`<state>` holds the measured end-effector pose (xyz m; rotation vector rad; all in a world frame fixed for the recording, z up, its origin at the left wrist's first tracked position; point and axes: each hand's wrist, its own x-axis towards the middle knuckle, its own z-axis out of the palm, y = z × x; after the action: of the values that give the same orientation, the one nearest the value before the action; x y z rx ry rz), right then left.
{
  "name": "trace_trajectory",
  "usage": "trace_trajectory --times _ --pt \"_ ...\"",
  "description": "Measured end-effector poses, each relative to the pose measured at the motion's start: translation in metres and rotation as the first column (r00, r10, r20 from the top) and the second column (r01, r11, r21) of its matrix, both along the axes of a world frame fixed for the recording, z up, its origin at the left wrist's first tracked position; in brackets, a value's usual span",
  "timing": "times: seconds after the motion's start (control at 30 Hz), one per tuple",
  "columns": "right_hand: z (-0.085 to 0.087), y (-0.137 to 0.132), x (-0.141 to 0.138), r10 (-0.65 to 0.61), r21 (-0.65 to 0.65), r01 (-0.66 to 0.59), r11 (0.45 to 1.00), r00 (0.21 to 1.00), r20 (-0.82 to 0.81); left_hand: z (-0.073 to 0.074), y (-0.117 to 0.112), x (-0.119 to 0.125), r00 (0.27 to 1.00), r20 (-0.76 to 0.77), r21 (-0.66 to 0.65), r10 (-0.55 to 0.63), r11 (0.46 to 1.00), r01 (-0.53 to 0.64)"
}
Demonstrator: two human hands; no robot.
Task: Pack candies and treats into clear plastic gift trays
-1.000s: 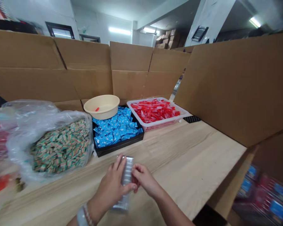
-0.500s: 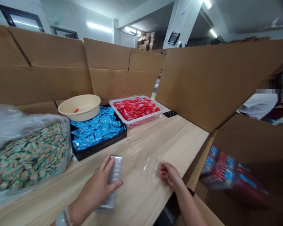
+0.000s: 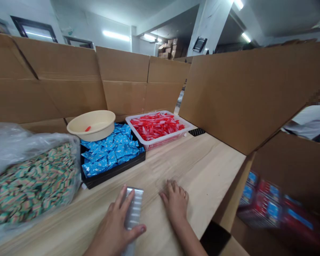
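Observation:
My left hand (image 3: pixel 116 225) lies over a long clear plastic tray (image 3: pixel 133 211) on the wooden table (image 3: pixel 202 170), fingers along its left side and thumb under its right side, gripping it. My right hand (image 3: pixel 175 201) rests palm down on the table just right of the tray, fingers loosely spread and nothing in it.
A black tray of blue sachets (image 3: pixel 110 153) carries a cream bowl (image 3: pixel 91 125). A white basket of red sachets (image 3: pixel 156 127) stands to its right, a clear bag of green-striped sweets (image 3: pixel 29 177) at left. Cardboard walls (image 3: pixel 245 96) ring the table. An open carton of coloured boxes (image 3: pixel 266 206) stands at lower right.
My right hand let go of a thin clear film it held near the table's right edge and came back left to rest flat beside the tray. The left hand stayed on the tray.

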<state>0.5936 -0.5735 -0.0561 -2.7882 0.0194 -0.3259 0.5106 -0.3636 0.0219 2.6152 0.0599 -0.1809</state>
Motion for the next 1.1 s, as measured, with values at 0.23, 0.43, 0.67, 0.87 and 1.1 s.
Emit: trace_trajectory --times 0.23,0.43,0.67,0.87,1.1 --pt "0.022 0.060 -0.032 0.407 0.962 -0.007 0.274 0.907 -0.109 0.002 -0.001 0.000 1.000 0.030 -0.060 -0.006 0.998 0.008" --pt "0.012 0.091 -0.046 0.666 0.902 0.317 -0.292 0.744 -0.046 -0.002 0.008 -0.002 0.994 0.106 -0.104 -0.034 0.994 0.045" --pt "0.030 0.080 -0.049 0.663 0.932 0.254 -0.258 0.748 -0.020 0.003 0.006 -0.007 0.994 0.100 -0.126 -0.034 0.991 0.047" --pt "0.034 0.085 -0.046 0.663 0.984 0.145 -0.103 0.748 -0.041 0.010 0.003 -0.011 0.993 0.110 -0.112 -0.045 0.992 0.057" --pt "0.047 0.052 -0.060 0.519 0.982 0.048 0.181 0.844 -0.137 0.000 0.003 -0.023 0.988 0.151 -0.019 -0.028 0.999 0.031"
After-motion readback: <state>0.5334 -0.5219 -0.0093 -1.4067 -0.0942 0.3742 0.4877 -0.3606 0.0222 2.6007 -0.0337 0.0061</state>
